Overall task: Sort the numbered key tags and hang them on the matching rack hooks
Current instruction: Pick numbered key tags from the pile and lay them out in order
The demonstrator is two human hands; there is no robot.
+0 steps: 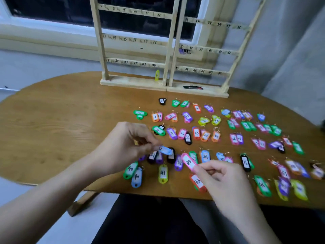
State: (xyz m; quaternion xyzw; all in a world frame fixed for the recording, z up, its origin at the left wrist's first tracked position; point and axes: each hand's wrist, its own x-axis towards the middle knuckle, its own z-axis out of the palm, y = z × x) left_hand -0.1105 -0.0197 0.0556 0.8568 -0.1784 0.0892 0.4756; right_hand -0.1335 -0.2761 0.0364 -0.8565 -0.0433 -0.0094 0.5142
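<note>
Head view: we are pinching a blue tag in our curled left hand, while our right hand is pinching a pink tag near the table's near edge.

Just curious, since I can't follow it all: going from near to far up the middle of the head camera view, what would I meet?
Right hand pinching a pink tag → orange tag marked 23 → green tag → black object on the rack base → wooden rack → window.
</note>
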